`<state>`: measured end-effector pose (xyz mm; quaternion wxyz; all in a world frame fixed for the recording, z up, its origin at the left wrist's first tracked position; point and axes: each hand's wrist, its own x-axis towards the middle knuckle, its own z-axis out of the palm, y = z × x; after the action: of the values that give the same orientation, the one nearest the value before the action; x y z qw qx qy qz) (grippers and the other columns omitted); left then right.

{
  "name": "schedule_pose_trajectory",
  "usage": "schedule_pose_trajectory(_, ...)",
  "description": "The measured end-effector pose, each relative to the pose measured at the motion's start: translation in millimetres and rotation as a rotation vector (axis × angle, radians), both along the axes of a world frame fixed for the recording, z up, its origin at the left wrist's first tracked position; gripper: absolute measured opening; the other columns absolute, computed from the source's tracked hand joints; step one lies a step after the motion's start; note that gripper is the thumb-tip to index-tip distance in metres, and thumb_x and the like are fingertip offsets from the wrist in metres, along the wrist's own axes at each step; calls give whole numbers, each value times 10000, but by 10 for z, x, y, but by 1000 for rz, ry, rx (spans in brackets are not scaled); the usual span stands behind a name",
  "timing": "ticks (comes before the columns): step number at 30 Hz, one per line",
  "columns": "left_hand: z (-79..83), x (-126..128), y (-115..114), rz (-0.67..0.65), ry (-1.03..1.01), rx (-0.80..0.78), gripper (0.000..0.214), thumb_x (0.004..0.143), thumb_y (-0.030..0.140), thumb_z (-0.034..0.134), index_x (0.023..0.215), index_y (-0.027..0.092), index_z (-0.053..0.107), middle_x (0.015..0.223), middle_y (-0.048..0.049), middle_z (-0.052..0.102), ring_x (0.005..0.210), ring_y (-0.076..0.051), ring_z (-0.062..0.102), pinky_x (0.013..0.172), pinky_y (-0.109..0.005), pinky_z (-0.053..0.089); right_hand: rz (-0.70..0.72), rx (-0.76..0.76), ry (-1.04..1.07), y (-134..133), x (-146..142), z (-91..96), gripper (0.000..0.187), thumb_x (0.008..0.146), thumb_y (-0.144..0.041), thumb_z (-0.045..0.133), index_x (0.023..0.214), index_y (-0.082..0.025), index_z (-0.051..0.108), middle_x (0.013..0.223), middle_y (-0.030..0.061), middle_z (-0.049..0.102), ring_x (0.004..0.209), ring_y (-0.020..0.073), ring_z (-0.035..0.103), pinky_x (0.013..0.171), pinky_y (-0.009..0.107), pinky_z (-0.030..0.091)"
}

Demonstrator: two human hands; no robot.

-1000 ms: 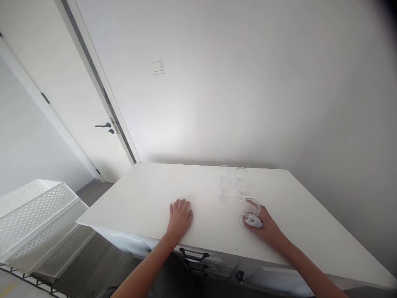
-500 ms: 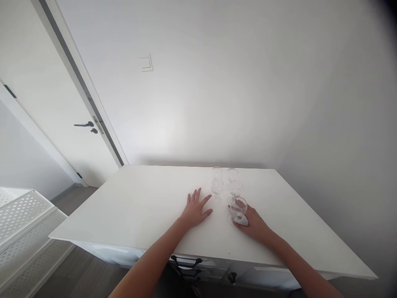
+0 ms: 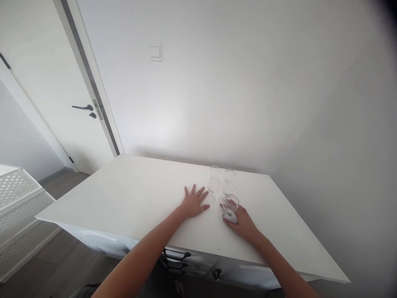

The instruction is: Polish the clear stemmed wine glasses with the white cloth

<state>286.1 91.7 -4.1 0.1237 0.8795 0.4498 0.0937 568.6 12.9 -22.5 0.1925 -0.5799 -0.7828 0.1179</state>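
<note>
My right hand (image 3: 243,223) is closed around the nearest clear stemmed glass (image 3: 231,203), its thumb and fingers about the lower bowl and stem. This glass stands upright, its foot low over or on the white cabinet top (image 3: 139,194); I cannot tell which. Flat on the top to the left, my left hand (image 3: 191,203) has its fingers spread and holds nothing. Its fingertips lie near another stemmed glass (image 3: 214,185). Behind stand more such glasses: one at the back left (image 3: 214,171), one at the back right (image 3: 230,174) and one in the right row's middle (image 3: 229,187).
The cabinet front has black drawer handles (image 3: 176,255) and a black knob (image 3: 217,273). A white wall (image 3: 235,82) with a light switch (image 3: 155,52) rises behind. A door (image 3: 56,91) and a white perforated rack (image 3: 18,198) are at the left.
The view has shifted and tilted slightly. My left hand's fingers are spread a little wider. My right hand stays on the nearest glass, and the glasses keep their arrangement.
</note>
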Motion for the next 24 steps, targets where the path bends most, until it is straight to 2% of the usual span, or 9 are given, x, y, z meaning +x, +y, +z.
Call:
schedule_pose_trajectory(4, 13, 12, -38, 9, -21, 54, 656, 996, 649, 348, 1589, 371, 381, 1719, -39, 256, 1585, -448, 120, 1183, -794, 35, -6, 8, 2, 2, -3, -28, 592, 947, -536, 543, 1512, -361, 535, 1609, 20, 473, 1513, 340, 394, 1213, 512, 345)
schedule_pose_trajectory(8, 30, 117, -41, 39, -58, 140, 537, 1005, 538, 415, 1491, 332, 513, 1708, -95, 267, 1573, -435, 193, 1216, -731, 126, -10, 23, 22, -3, -20, -7, 593, 938, -525, 561, 1502, -341, 549, 1585, 32, 505, 1492, 344, 422, 1205, 513, 357)
schedule_pose_trajectory(14, -6, 274, 10, -19, -55, 60, 613, 1001, 582, 401, 1523, 263, 443, 1686, -125, 316, 1584, -401, 178, 1233, -712, 118, -19, 28, 33, -12, -42, 43, 561, 938, -493, 569, 1478, -342, 572, 1573, 25, 521, 1496, 316, 421, 1197, 494, 365)
schedule_pose_trajectory(16, -24, 308, 41, -11, -89, 21, 613, 1021, 584, 350, 1541, 267, 418, 1680, -108, 340, 1590, -363, 184, 1236, -709, 122, -17, 25, 29, -15, -47, 44, 564, 936, -491, 572, 1480, -344, 571, 1570, 23, 524, 1497, 312, 419, 1200, 490, 360)
schedule_pose_trajectory(18, -35, 339, 76, 33, -127, -26, 530, 1045, 532, 324, 1494, 304, 488, 1665, -67, 380, 1586, -332, 214, 1232, -715, 130, -20, 28, 19, -18, -52, 41, 557, 934, -486, 574, 1477, -357, 572, 1567, 13, 527, 1496, 307, 420, 1199, 488, 363)
schedule_pose_trajectory(21, -40, 359, 106, 94, -168, -54, 386, 1037, 467, 412, 1304, 340, 661, 1595, -17, 491, 1548, -303, 308, 1238, -709, 123, -18, 38, 0, -24, -54, 36, 544, 937, -483, 570, 1469, -368, 578, 1556, 4, 540, 1497, 299, 418, 1203, 487, 359)
schedule_pose_trajectory(24, -37, 275, 88, 147, -184, -33, 323, 1010, 443, 496, 1229, 340, 709, 1532, -35, 558, 1503, -306, 374, 1222, -733, 135, -8, 42, -22, -35, -55, 40, 542, 944, -484, 558, 1469, -352, 581, 1558, 12, 538, 1498, 302, 416, 1213, 489, 348)
